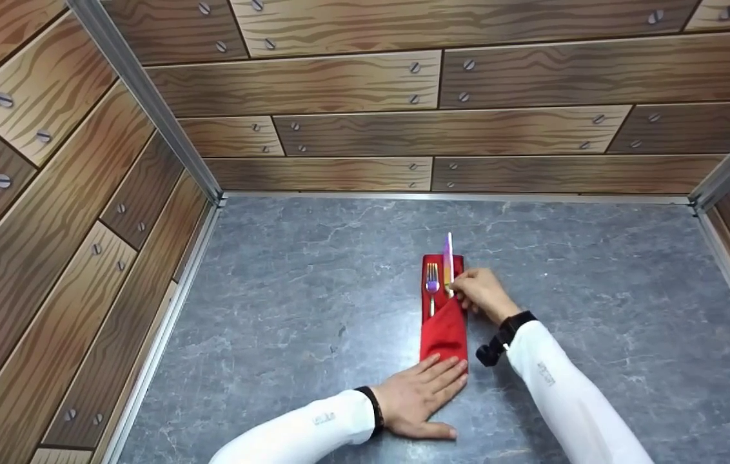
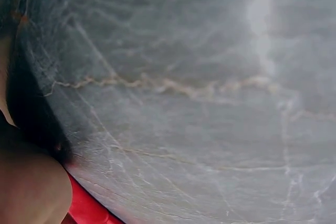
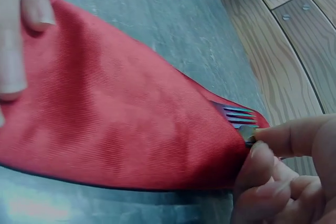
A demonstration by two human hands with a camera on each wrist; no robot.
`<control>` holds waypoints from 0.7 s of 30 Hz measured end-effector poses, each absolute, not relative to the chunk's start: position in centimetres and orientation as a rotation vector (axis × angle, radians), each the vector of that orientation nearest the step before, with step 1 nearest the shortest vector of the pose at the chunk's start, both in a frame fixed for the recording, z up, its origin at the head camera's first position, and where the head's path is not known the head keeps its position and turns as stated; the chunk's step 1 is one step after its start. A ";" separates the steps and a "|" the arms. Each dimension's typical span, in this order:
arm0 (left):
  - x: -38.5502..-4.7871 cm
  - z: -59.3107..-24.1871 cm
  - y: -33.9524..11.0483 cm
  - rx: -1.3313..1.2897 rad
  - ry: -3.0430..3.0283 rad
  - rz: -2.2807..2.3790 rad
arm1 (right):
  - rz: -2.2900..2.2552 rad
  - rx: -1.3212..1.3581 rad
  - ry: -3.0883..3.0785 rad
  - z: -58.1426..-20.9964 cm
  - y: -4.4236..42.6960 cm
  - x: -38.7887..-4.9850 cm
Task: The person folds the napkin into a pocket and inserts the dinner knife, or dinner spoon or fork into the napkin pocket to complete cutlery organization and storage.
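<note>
A red cloth napkin [image 1: 443, 332], folded into a narrow pocket, lies on the grey marbled table. A shiny fork [image 1: 432, 283] sticks out of its left side, tines away from me. Beside it to the right, a table knife [image 1: 448, 258] reaches past the napkin's far edge. My right hand [image 1: 484, 293] pinches the knife low down, between thumb and forefinger, at the pocket's slanted edge; the right wrist view shows the pinched metal [image 3: 248, 134] close to the fork's tines. My left hand [image 1: 418, 396] rests with straight fingers on the napkin's near end.
The grey tabletop [image 1: 300, 277] spreads out around the napkin. Wood-patterned panels [image 1: 365, 135] rise at the back, left and right, with metal strips along their edges. A black camera band [image 1: 510, 332] sits on the right wrist.
</note>
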State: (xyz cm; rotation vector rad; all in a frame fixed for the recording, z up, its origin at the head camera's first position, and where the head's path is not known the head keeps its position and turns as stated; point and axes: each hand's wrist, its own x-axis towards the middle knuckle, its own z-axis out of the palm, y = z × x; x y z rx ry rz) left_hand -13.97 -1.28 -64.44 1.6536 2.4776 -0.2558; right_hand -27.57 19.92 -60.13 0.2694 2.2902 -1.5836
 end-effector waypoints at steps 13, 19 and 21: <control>-14.0 -64.3 -1.3 1.654 2.471 -0.235 | -1.545 0.281 2.216 -60.6 19.6 -26.4; -14.0 -64.4 -1.3 1.648 2.468 -0.230 | -1.643 0.259 2.169 -61.0 19.9 -26.1; -14.0 -64.4 -1.3 1.651 2.467 -0.225 | -1.698 0.282 2.139 -61.1 19.9 -26.0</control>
